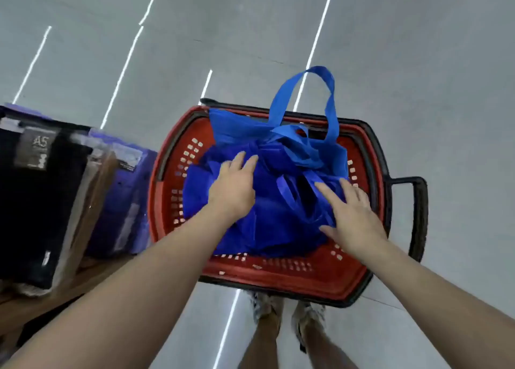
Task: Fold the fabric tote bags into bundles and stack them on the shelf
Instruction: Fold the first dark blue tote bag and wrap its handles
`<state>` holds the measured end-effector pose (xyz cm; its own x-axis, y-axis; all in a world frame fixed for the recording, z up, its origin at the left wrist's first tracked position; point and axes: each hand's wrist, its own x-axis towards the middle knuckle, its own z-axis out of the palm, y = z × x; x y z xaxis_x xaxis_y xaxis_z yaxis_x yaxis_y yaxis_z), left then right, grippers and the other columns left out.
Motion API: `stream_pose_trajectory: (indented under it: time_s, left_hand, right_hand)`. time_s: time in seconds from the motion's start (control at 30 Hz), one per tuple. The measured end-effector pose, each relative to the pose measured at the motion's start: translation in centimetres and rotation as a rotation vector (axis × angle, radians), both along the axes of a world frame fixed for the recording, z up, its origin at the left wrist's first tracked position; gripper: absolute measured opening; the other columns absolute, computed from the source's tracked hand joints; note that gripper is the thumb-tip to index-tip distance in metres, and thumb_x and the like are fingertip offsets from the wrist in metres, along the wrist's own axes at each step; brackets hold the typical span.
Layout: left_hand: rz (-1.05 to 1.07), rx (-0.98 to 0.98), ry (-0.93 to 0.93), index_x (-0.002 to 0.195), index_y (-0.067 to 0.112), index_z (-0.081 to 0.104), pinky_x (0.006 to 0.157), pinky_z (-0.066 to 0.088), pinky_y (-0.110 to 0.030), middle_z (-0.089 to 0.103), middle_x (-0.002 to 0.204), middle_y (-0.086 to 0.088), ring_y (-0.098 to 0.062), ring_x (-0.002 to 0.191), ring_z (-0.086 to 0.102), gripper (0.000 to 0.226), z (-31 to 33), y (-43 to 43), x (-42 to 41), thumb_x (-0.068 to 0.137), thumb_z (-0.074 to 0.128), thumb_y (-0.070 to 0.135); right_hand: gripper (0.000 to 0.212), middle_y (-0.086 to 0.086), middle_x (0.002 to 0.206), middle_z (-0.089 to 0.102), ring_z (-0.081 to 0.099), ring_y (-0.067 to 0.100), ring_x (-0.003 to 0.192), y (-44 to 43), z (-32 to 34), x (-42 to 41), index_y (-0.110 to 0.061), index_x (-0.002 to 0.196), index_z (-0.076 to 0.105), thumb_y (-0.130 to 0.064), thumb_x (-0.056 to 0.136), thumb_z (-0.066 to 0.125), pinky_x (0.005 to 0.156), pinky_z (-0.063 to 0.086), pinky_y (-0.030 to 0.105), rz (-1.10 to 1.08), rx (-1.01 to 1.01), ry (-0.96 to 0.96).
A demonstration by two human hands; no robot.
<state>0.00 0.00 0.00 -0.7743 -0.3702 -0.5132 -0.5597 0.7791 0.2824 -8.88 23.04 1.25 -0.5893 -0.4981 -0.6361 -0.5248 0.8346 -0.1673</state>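
Blue tote bags point(267, 201) lie under left hand point(232, 186) and right hand point(352, 218) fingers.

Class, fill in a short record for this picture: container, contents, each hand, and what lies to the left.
container: red basket with a black handle, on the grey floor
contents: heap of blue tote bags, not yet folded; one handle loop stands up
left hand: fingers straight, on the bags
right hand: fingers spread at the bags, gripping nothing
to the left: black packs and purple packs
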Motion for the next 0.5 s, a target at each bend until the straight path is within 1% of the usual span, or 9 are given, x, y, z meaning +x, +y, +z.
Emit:
stream_pose_trajectory:
  time_s: [0.07, 0.1, 0.13, 0.2, 0.27, 0.33, 0.4, 0.43, 0.5]
  left_hand:
    - [-0.021, -0.071, -0.019, 0.153, 0.026, 0.011, 0.1, 0.041, -0.044, 0.009, 0.161, -0.005, -0.032, 0.14, 0.018, 0.081, -2.4, -0.3, -1.7, 0.088, 0.057, 0.009]
    - [-0.031, -0.115, -0.032, 0.153, 0.027, 0.013, 0.098, 0.041, -0.045, 0.015, 0.159, -0.007, -0.033, 0.139, 0.021, 0.082, -3.5, -0.4, -2.4, 0.088, 0.06, 0.011]
    - [-0.033, -0.14, -0.045, 0.151, 0.026, 0.019, 0.095, 0.042, -0.046, 0.027, 0.153, -0.01, -0.033, 0.135, 0.027, 0.077, -4.2, -0.7, -3.0, 0.087, 0.063, 0.015]
    - [-0.054, -0.244, -0.065, 0.138, 0.019, 0.04, 0.087, 0.042, -0.046, 0.046, 0.133, -0.012, -0.034, 0.124, 0.038, 0.056, -5.1, -1.1, -3.3, 0.088, 0.065, 0.021]
    - [-0.078, -0.327, -0.036, 0.119, 0.015, 0.06, 0.082, 0.041, -0.045, 0.051, 0.117, -0.014, -0.036, 0.114, 0.042, 0.031, -4.7, -1.7, -2.8, 0.089, 0.063, 0.021]
    - [-0.042, -0.345, 0.026, 0.103, 0.016, 0.072, 0.084, 0.041, -0.047, 0.051, 0.108, -0.014, -0.038, 0.107, 0.042, 0.019, -3.2, -2.6, -2.0, 0.086, 0.068, 0.023]
    - [0.035, -0.283, 0.188, 0.089, 0.016, 0.076, 0.087, 0.038, -0.051, 0.052, 0.11, -0.014, -0.04, 0.109, 0.04, 0.012, -0.2, -3.2, -1.4, 0.08, 0.074, 0.024]
    - [0.049, -0.251, 0.294, 0.084, 0.016, 0.075, 0.088, 0.037, -0.051, 0.052, 0.114, -0.014, -0.039, 0.112, 0.039, 0.009, 1.9, -3.5, -1.2, 0.08, 0.076, 0.023]
    - [0.017, -0.194, 0.478, 0.082, 0.012, 0.073, 0.094, 0.037, -0.042, 0.051, 0.122, -0.015, -0.036, 0.117, 0.039, 0.006, 6.7, -3.7, -1.3, 0.082, 0.074, 0.018]
  right_hand:
    - [0.08, 0.007, 0.157, 0.014, 0.023, 0.033, 0.137, 0.2, -2.1, -0.6, -0.043, 0.15, 0.012, -0.038, 0.089, 0.064, 0.101, 0.044, 0.042, 0.023, 0.009, 0.1]
    - [0.072, 0.006, 0.153, 0.023, 0.031, 0.032, 0.131, 0.6, -3.3, -0.9, -0.039, 0.149, 0.021, -0.035, 0.09, 0.063, 0.095, 0.047, 0.041, 0.021, 0.009, 0.136]
    - [0.061, 0.006, 0.147, 0.033, 0.038, 0.031, 0.124, 1.0, -4.0, -1.3, -0.034, 0.145, 0.032, -0.032, 0.091, 0.061, 0.089, 0.048, 0.041, 0.023, -0.002, 0.153]
    - [0.037, 0.008, 0.124, 0.053, 0.052, 0.032, 0.108, 1.6, -5.2, -2.2, -0.02, 0.13, 0.054, -0.023, 0.093, 0.057, 0.08, 0.05, 0.041, 0.005, -0.067, 0.164]
    - [0.02, 0.009, 0.101, 0.062, 0.058, 0.035, 0.093, 1.9, -5.1, -3.0, -0.013, 0.109, 0.064, -0.016, 0.092, 0.052, 0.073, 0.05, 0.042, -0.096, -0.155, 0.183]
    - [0.018, 0.011, 0.093, 0.066, 0.06, 0.038, 0.088, 1.9, -4.1, -3.8, -0.014, 0.1, 0.065, -0.016, 0.092, 0.05, 0.069, 0.047, 0.039, -0.295, -0.211, 0.202]
    - [0.024, 0.013, 0.105, 0.068, 0.06, 0.038, 0.099, 1.8, -2.6, -4.6, -0.016, 0.112, 0.064, -0.023, 0.094, 0.049, 0.077, 0.047, 0.04, -0.429, -0.223, 0.182]
    - [0.034, 0.013, 0.121, 0.063, 0.055, 0.037, 0.112, 1.6, -1.5, -5.0, -0.017, 0.126, 0.058, -0.027, 0.094, 0.051, 0.088, 0.046, 0.041, -0.454, -0.217, 0.135]
    - [0.067, 0.01, 0.153, 0.035, 0.031, 0.032, 0.139, 1.2, 1.7, -5.2, -0.021, 0.149, 0.032, -0.035, 0.089, 0.061, 0.112, 0.029, 0.04, -0.44, -0.276, -0.015]
